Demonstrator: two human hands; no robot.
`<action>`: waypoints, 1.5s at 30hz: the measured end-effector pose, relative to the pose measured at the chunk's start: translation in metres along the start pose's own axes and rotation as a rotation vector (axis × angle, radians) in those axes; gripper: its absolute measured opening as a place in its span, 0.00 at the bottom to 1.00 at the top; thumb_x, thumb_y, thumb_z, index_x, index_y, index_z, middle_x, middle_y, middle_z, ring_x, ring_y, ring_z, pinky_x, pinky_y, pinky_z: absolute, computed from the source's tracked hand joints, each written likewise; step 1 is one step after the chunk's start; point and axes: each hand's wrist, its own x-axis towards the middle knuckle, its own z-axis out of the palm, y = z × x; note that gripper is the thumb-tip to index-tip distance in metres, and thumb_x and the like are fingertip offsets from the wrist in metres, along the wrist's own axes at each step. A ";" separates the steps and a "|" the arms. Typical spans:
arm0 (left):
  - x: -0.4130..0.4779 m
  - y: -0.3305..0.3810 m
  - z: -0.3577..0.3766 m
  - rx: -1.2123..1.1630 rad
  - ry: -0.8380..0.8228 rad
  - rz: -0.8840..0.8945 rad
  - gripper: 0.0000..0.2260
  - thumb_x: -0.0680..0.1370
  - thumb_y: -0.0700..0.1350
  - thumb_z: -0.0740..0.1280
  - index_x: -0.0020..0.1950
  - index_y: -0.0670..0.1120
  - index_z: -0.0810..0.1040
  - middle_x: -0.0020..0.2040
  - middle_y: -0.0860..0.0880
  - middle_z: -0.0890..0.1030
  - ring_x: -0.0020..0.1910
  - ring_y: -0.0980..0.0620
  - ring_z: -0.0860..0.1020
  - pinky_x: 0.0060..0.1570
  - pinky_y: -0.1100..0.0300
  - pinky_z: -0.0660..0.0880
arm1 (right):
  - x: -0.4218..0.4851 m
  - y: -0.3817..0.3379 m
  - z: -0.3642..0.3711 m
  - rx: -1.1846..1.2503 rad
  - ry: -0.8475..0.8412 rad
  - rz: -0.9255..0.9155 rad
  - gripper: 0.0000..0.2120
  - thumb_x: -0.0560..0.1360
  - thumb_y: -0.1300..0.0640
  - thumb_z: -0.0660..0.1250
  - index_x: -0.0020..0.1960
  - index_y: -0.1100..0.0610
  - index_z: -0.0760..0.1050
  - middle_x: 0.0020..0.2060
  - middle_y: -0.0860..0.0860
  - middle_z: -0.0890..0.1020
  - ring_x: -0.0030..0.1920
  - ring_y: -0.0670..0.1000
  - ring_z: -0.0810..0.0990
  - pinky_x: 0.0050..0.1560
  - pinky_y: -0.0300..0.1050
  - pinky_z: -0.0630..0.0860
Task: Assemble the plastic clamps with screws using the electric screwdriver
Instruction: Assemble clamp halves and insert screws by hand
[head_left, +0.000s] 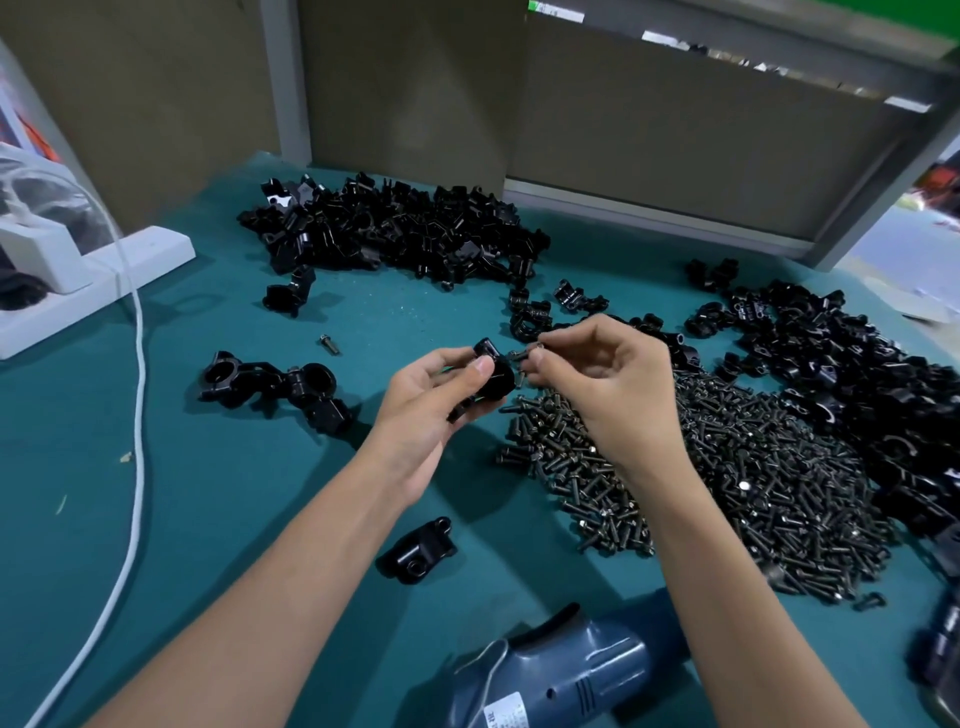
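My left hand (441, 395) grips a black plastic clamp (496, 375) above the green table, thumb on top of it. My right hand (597, 374) pinches a small dark screw (522, 355) between thumb and fingertips, its tip right at the clamp's side. A large heap of dark screws (727, 483) lies under and right of my right hand. The blue-grey electric screwdriver (561, 670) lies at the bottom edge between my forearms.
Piles of black clamp parts lie at the back (395, 234) and at the right (857, 374). Joined clamps (275, 387) sit at the left, a single clamp piece (418, 553) near my left forearm, a loose screw (330, 344). A white cable (136, 415) runs from a white device (78, 270).
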 end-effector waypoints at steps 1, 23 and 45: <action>-0.001 0.000 0.000 0.033 -0.011 0.008 0.17 0.68 0.44 0.72 0.54 0.40 0.78 0.48 0.43 0.86 0.49 0.48 0.84 0.53 0.55 0.81 | 0.001 0.001 0.003 -0.004 0.006 0.001 0.06 0.71 0.66 0.75 0.43 0.57 0.81 0.38 0.53 0.86 0.40 0.53 0.86 0.47 0.51 0.83; 0.003 0.003 -0.002 -0.128 0.032 0.035 0.11 0.74 0.41 0.68 0.53 0.38 0.76 0.51 0.40 0.85 0.54 0.45 0.83 0.52 0.53 0.81 | 0.001 0.019 -0.004 -0.535 -0.179 0.042 0.03 0.73 0.58 0.74 0.42 0.51 0.83 0.35 0.42 0.82 0.35 0.39 0.78 0.39 0.31 0.74; 0.001 0.000 -0.002 -0.225 0.039 -0.063 0.13 0.72 0.43 0.68 0.53 0.38 0.75 0.51 0.41 0.85 0.54 0.45 0.83 0.49 0.56 0.81 | -0.008 0.020 0.010 -0.844 -0.611 0.021 0.10 0.74 0.62 0.70 0.54 0.52 0.80 0.43 0.52 0.83 0.45 0.53 0.81 0.49 0.53 0.79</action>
